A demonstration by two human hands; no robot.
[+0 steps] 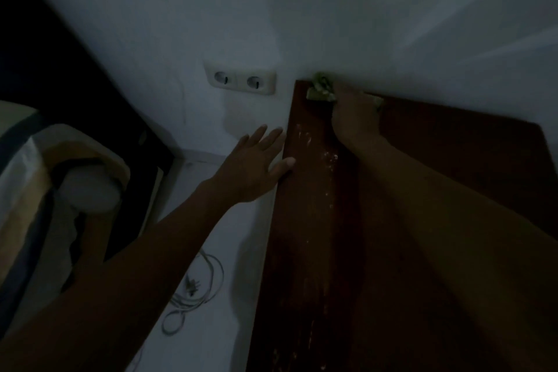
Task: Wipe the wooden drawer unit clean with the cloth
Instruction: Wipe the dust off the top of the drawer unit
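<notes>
Right hand (356, 118) closed on cloth (320, 90) at unit's (317, 220) far-left corner; left hand (256, 164) open, flat against its left edge.

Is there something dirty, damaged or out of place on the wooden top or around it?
Pale dusty smears streak the drawer unit top near its left edge, unwiped. A loose cable lies tangled on the floor. Nothing looks broken.

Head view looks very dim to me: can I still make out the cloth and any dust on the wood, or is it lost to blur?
Head view: underexposed and soft; wide-angle bends the edges. The greenish cloth under the right hand stays visible, pale smears show on the wooden top, and its right side sinks into shadow.
</notes>
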